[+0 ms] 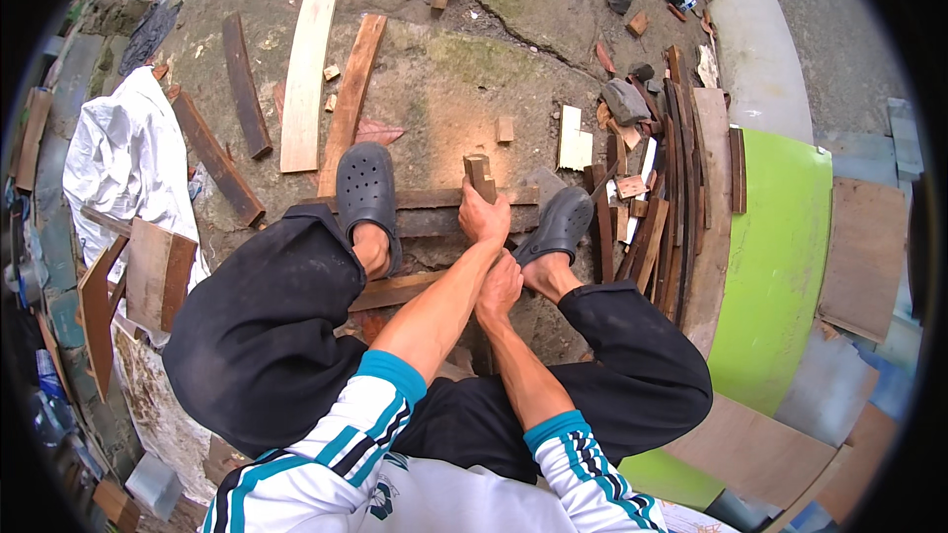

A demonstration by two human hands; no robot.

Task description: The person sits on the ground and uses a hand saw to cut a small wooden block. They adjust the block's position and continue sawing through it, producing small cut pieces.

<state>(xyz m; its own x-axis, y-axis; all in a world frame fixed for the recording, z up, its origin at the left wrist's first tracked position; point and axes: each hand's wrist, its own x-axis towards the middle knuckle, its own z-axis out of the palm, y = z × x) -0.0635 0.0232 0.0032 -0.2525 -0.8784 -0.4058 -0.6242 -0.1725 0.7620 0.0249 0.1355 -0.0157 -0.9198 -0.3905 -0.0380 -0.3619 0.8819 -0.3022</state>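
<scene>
My left hand [484, 215] is closed around a short brown wooden block [479, 178], which sticks up past the fingers. Just below and nearer to me, my right hand [501, 282] is curled into a grip close to the left wrist; what it holds is hidden. Under the left hand lie dark wooden planks [434, 198], side by side across the ground. My left clog [366, 188] rests over these planks, and my right clog [556, 227] stands at their right end. A small loose wooden block [505, 129] lies beyond the left hand.
To the left are long boards [308, 79] and a white sack [128, 158]. Stacked dark wood strips [681, 178] run along the right, beside a green panel [770, 266]. Rocks [625, 99] and scraps lie farther off, on cracked concrete.
</scene>
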